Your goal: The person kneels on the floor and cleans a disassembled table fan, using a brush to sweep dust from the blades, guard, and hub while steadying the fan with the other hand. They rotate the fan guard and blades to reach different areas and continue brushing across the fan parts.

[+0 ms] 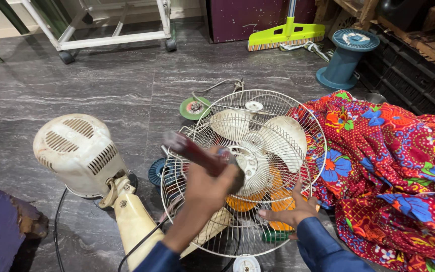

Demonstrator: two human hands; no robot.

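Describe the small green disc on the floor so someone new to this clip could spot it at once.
Start at the round white wire fan guard lying on the grey floor. Just past its far-left rim sits the green disc, flat on the tiles. Unlike the tall blue spool farther right, it is low, green, with a reddish centre.

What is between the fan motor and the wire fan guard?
In the head view, the cream fan neck and a dark blue round spool on the floor lie between the motor and the guard.
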